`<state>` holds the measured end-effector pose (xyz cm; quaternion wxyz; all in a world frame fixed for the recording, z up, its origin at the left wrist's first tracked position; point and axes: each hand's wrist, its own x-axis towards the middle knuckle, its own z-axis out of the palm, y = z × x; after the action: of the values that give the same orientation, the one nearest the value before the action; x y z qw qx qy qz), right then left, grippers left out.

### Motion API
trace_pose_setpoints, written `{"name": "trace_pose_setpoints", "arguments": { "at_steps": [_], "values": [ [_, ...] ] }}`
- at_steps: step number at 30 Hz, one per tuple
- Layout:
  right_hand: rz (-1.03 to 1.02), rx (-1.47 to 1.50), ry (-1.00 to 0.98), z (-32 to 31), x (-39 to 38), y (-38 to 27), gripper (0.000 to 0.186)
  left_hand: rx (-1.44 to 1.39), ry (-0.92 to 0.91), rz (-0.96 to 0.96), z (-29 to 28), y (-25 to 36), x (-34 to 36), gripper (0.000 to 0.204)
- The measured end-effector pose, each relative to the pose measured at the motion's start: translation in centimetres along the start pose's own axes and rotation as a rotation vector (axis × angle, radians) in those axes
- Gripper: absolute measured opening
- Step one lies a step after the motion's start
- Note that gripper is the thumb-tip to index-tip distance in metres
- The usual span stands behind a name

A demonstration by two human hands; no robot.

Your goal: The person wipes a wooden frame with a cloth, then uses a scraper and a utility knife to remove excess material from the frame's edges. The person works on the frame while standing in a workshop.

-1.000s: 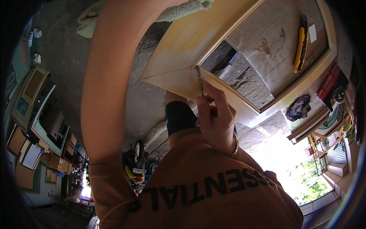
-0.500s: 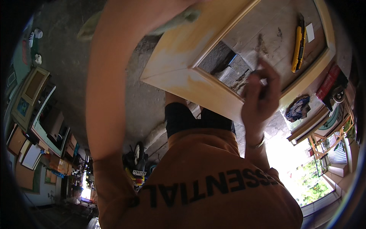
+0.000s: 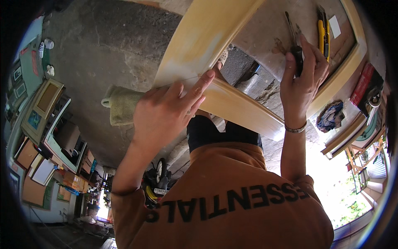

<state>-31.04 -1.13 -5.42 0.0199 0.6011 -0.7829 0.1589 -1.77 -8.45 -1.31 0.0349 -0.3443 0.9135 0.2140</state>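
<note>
A pale wooden frame (image 3: 243,102), patchy with light filler or paint, lies in front of me with a mitred corner near my left hand. My left hand (image 3: 166,108) reaches across that corner, its index fingertip touching the wood by the joint. A greenish knitted cloth (image 3: 123,106) hangs out beneath this hand, which seems to grip it; the covered part is hidden. Inside the frame opening, my right hand (image 3: 304,76) has thumb and fingers around the dark handle of a screwdriver (image 3: 297,56), its shaft pointing away from me.
A yellow-and-black utility knife (image 3: 322,35) and a small white card (image 3: 334,27) lie within the frame opening. To the right are a crumpled dark rag (image 3: 330,117) and a red-and-black package (image 3: 362,85). A motorbike (image 3: 159,178) stands lower left, and framed panels (image 3: 41,108) stand farther left.
My left hand has come back toward me to the frame's corner with the cloth. My right hand has moved away from me and rightward, and the screwdriver now shows plainly beside the knife.
</note>
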Motion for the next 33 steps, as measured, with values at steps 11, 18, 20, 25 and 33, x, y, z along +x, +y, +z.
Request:
{"name": "trace_pose_setpoints", "arguments": {
  "at_steps": [11,18,20,25,33],
  "values": [
    [0.014,0.027,0.007,0.7,-0.8,1.0,0.046,0.033,-0.004,-0.038,0.0,2.0,-1.3,0.071],
    [0.031,0.016,0.004,1.1,-1.1,1.3,0.047,0.108,-0.225,-0.151,-0.3,5.8,0.3,0.09],
    [0.041,0.016,0.003,1.2,-1.2,1.4,0.047,0.028,-0.156,-0.16,0.4,6.5,0.7,0.094],
    [0.062,-0.004,0.002,0.9,-1.2,1.3,0.047,-0.102,-0.279,-0.211,-1.7,7.3,0.0,0.075],
    [0.049,0.127,0.018,0.3,-1.2,1.4,0.054,-0.354,-0.133,-0.29,-2.9,5.4,-1.7,0.034]
  ]
}}
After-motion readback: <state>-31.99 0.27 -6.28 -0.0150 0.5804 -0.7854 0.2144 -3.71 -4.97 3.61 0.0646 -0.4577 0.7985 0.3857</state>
